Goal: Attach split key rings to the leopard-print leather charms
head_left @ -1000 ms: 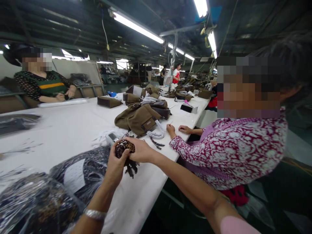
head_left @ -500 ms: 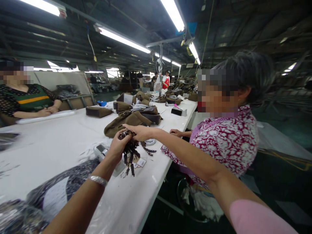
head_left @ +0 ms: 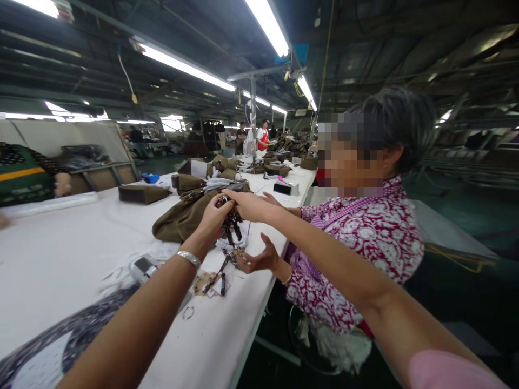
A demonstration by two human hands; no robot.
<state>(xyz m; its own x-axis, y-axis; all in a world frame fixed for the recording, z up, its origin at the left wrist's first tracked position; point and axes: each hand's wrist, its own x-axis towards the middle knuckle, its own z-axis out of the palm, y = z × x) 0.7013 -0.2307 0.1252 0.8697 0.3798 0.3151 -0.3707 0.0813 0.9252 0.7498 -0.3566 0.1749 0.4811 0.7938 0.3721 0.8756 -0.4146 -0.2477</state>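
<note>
Since its ends dangle, both left hand (head_left: 213,214) and right hand (head_left: 248,205) clench a dark strap bundle (head_left: 232,222) above a co-worker's palm (head_left: 259,260).

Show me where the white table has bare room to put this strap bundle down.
Bare: white table left of the olive canvas bag, this side of the flat brown pouch. Crowded: loose tags and straps and a co-worker's open hand under the dark strap bundle.

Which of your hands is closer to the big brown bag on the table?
Left. The left hand is right beside the brown bag; the right hand sits past the strap bundle both hands hold.
</note>
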